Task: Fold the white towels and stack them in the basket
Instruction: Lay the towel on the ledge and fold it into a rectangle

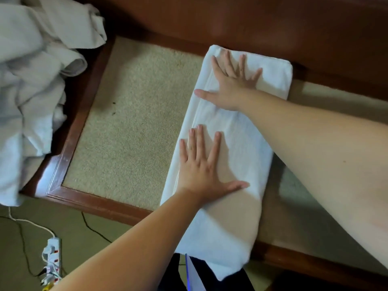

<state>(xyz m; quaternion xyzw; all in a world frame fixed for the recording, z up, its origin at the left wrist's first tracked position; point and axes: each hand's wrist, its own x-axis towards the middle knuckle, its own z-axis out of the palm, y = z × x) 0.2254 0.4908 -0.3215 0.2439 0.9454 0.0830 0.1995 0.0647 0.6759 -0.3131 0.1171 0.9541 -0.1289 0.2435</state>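
Observation:
A white towel, folded into a long narrow strip, lies across the wood-framed table from its far edge to past its near edge. My left hand presses flat on the towel's near half, fingers spread and straight. Flat on the far end of the strip lies my right hand, its fingers fanned out and thumb pointing left. A heap of unfolded white towels sits at the table's left end. No basket is in view.
The table has a beige textured top and a dark red wooden frame. A brown wooden surface runs behind it. On the floor at lower left lie a white power strip and several cables.

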